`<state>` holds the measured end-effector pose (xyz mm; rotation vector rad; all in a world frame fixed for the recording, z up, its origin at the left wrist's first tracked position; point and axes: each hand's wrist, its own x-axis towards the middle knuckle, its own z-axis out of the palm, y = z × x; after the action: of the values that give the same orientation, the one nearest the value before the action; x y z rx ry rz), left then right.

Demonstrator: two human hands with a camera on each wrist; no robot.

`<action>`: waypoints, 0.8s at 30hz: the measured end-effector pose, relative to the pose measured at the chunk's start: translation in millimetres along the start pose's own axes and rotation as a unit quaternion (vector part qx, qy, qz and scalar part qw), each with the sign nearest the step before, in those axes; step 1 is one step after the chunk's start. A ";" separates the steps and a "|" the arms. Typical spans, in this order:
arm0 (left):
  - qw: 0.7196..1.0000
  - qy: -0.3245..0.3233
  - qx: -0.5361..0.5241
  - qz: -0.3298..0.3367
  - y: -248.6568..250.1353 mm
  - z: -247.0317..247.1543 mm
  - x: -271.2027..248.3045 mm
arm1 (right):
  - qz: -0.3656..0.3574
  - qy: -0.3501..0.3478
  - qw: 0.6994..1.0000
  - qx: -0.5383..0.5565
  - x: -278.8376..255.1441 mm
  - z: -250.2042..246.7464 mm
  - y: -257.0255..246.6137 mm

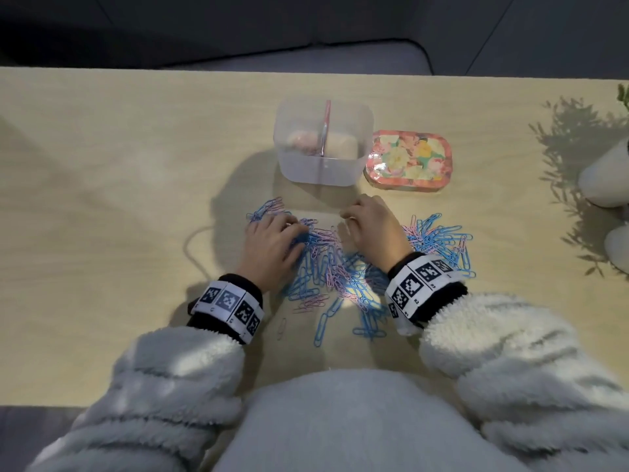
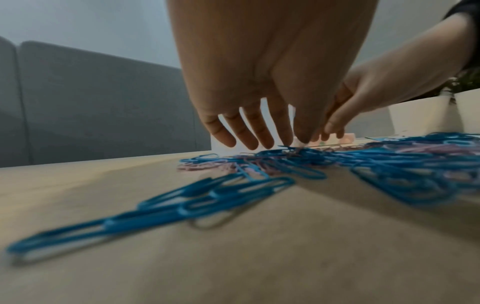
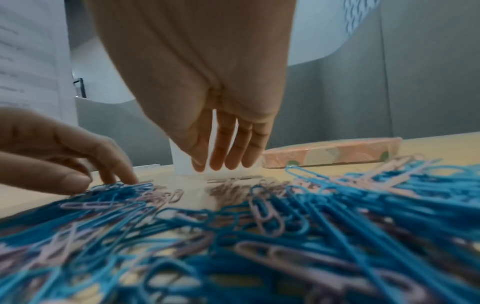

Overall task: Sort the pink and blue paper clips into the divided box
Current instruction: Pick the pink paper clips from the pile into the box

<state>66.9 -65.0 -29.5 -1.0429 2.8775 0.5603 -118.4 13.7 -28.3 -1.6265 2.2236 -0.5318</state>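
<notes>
**Picking Through a Big Mess of Clips**

Reaching down, the left hand has its fingers a little spread and nearly straight. The tips touch the top of the pile. They pinch nothing that I can see. The right hand hangs over the pile too. Its fingers are straight and close together, tips just above the desk. It holds nothing in the wrist view.

Under both hands, in the middle of the head view, lie the blue paper clips and the pink paper clips, all mixed up. Some blue ones trail down toward the bottom of the frame.

Above the hands stands the divided box. It is see-through, with a wall down its middle. Something pinkish sits in its left half, too blurry to name. Just right of it lies a flowery tin. White pots stand at the right edge of the wooden desk.

The clips look light, thin and smooth. I think they hook into each other easily, so one may drag others along. Pinching one clip at its round end, from the loose edge of the pile, looks best.
</notes>
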 end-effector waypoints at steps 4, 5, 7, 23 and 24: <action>1.000 -0.016 -0.003 -0.006 -1.0 2.5 -3.6 | -0.045 -0.062 0.997 -0.004 2.5 14.0 -14.5; 1.000 -0.019 -0.006 -0.008 -4.0 1.4 -5.7 | -0.055 -0.069 0.996 -0.006 2.5 17.5 -16.9; 0.999 -0.029 -0.012 -0.007 -9.9 -1.5 -11.2 | -0.055 -0.071 0.996 -0.017 2.3 19.1 -18.3; 0.996 -0.044 -0.070 -0.023 1.3 -16.9 50.1 | 0.098 -0.056 0.994 0.014 5.7 -12.3 20.8; 0.996 -0.048 -0.073 -0.025 3.8 -16.3 53.1 | 0.087 -0.066 0.994 0.006 5.3 -8.8 16.1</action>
<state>24.9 -100.6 -21.0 -1.0700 2.7552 0.8037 -137.5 13.9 -28.6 -1.4004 2.2322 -0.3802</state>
